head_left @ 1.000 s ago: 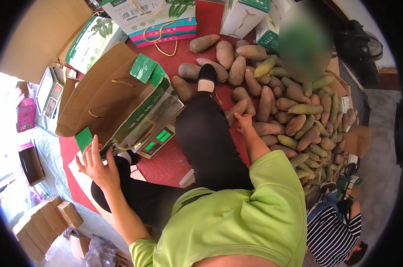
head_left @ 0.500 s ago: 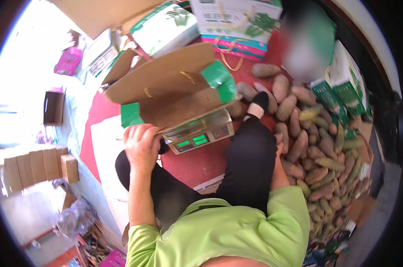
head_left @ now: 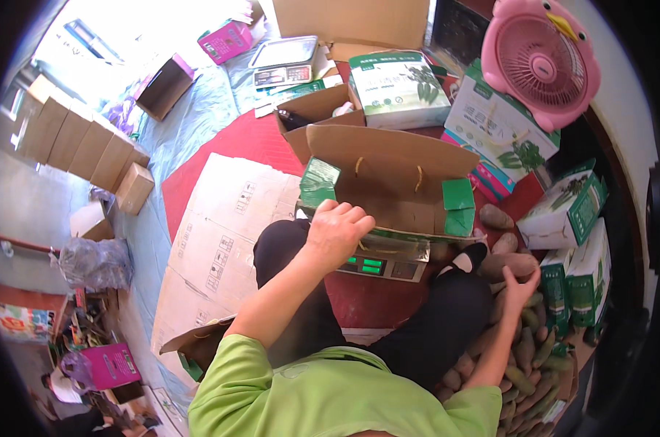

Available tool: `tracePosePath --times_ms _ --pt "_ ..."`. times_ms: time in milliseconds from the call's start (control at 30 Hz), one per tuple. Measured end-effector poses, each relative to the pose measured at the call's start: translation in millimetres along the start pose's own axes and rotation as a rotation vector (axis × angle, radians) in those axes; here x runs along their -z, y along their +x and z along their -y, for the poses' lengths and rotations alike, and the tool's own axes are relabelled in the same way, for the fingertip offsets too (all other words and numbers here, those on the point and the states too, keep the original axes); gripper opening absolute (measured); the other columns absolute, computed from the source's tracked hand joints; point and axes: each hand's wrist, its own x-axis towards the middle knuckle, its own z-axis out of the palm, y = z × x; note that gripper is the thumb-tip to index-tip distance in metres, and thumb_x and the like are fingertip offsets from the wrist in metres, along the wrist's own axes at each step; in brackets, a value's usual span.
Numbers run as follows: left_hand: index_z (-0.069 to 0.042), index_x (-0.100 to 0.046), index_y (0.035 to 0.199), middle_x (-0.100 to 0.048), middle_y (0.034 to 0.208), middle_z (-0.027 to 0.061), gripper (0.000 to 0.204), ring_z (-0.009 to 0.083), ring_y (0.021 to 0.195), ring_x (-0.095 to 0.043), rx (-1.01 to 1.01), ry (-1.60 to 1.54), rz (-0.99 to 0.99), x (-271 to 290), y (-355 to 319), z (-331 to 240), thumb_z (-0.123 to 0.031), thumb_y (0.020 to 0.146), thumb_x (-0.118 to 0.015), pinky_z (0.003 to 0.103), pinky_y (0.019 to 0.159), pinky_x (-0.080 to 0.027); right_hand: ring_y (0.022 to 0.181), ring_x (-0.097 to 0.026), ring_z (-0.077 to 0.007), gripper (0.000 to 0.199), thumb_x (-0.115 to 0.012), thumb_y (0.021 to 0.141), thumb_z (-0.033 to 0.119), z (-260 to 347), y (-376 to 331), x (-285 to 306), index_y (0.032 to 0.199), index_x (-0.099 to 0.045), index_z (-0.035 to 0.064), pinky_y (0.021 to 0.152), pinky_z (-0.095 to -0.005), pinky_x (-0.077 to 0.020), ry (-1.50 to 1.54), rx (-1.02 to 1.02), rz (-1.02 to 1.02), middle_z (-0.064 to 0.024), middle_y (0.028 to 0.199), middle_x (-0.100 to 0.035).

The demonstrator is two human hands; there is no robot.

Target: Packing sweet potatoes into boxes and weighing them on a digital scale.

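A red mat is covering the floor of a cluttered packing room, with flattened cardboard lying on it, small brown cartons lining the left wall and a pink fan standing at the back. The person in a green shirt is sitting on the mat with legs apart, and a weighing scale with a lit green display is sitting between the knees.

An open cardboard box is resting on the scale, its flaps standing up, with green corner tabs and yellow cord handles. The left hand is gripping the near rim of the box, fingers curled over the edge. The right hand is reaching into the pile of sweet potatoes at the right, fingers closing around one large tuber; whether it is lifted clear cannot be told.

The tubers look hard, dense and fairly heavy, with rough dry skin that should not slip; taking one around its thick middle seems surest. The box looks light and stiff but prone to tipping on the small pan, so holding its rim is steadying it. Printed green-and-white cartons are standing beside the pile.
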Motion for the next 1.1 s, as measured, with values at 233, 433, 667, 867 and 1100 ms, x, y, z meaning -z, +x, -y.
tracePosePath --times_ms 233,433,667,867,1100 --pt "-0.014 -0.061 0.081 -0.058 0.075 -0.0015 0.017 0.0177 0.073 -0.058 -0.023 -0.03 -0.042 3.0 -2.8 1.0 -0.009 0.065 -0.062 0.034 0.067 -0.043 0.113 -0.052 -0.0198 0.071 -0.076 0.07 -0.007 196.3 39.4 -39.1 0.131 -0.042 0.0026 0.098 -0.0344 -0.0445 0.284 0.267 0.191 -0.0106 0.123 -0.052" --pt "-0.014 -0.06 0.082 -0.056 0.073 -0.0012 0.018 0.018 0.072 -0.057 -0.057 -0.039 -0.052 2.3 -5.9 -0.3 -0.009 0.065 -0.062 0.034 0.066 -0.042 0.114 -0.051 -0.019 0.072 -0.076 0.065 -0.006 269.2 34.1 -121.3 0.129 -0.047 0.0105 0.094 -0.0333 -0.0458 0.148 0.388 0.698 -0.0056 0.122 -0.054" --pt "-0.015 -0.06 0.082 -0.055 0.074 -0.0015 0.016 0.0173 0.072 -0.057 -0.046 -0.035 -0.046 1.2 -9.6 3.9 -0.012 0.067 -0.062 0.034 0.066 -0.042 0.108 -0.054 -0.0358 0.065 -0.08 0.06 0.008 238.4 21.3 -207.5 0.117 -0.049 0.0109 0.089 -0.0421 -0.0474 -0.551 0.745 1.151 -0.013 0.115 -0.057" --pt "-0.014 -0.057 0.073 -0.052 0.069 0.0003 0.007 0.0181 0.07 -0.056 -0.041 -0.067 -0.099 -3.6 -8.8 3.3 -0.012 0.069 -0.063 0.033 0.066 -0.04 0.101 -0.06 -0.0327 0.05 -0.077 0.068 0.011 192.7 13.5 -216.3 0.113 -0.054 0.0086 0.085 -0.0426 -0.0491 -1.005 0.761 1.398 -0.0142 0.104 -0.063" --pt "-0.014 -0.057 0.074 -0.052 0.069 0.0004 0.009 0.0183 0.07 -0.056 -0.025 -0.096 -0.057 -0.9 -9.2 3.7 -0.011 0.068 -0.063 0.033 0.067 -0.041 0.086 -0.063 -0.0168 0.033 -0.066 0.08 0.005 214.6 35.2 -162.6 0.113 -0.06 0.0049 0.076 -0.0289 -0.0498 -0.159 0.414 0.932 -0.0096 0.096 -0.066"
